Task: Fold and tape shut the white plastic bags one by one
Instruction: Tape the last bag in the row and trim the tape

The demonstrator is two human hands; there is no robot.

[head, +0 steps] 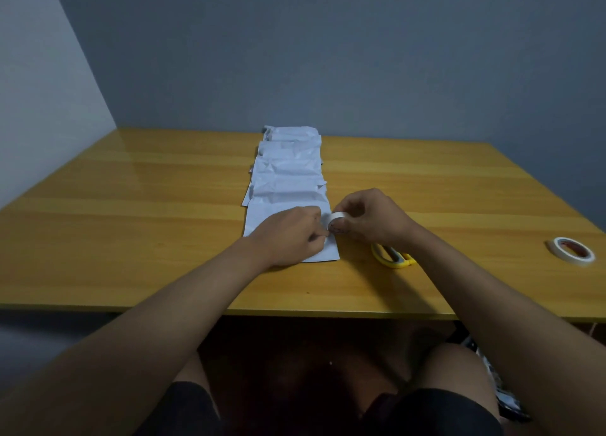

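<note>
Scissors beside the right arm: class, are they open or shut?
Cannot tell. Only the yellow handles of the scissors show; the right arm hides the blades.

The roll of tape point(335, 221) being gripped between the two hands is showing white, with a pale inner face bearing dark marks. The plastic bags point(288, 176) lying under and beyond the grip are showing white with grey creases. The scissors point(393, 257) just right of the grip are showing yellow handles. A second tape roll point(571, 251), far right of the grip, is showing white with a red-printed core. The table point(131, 206) is showing honey-yellow wood grain.
</note>
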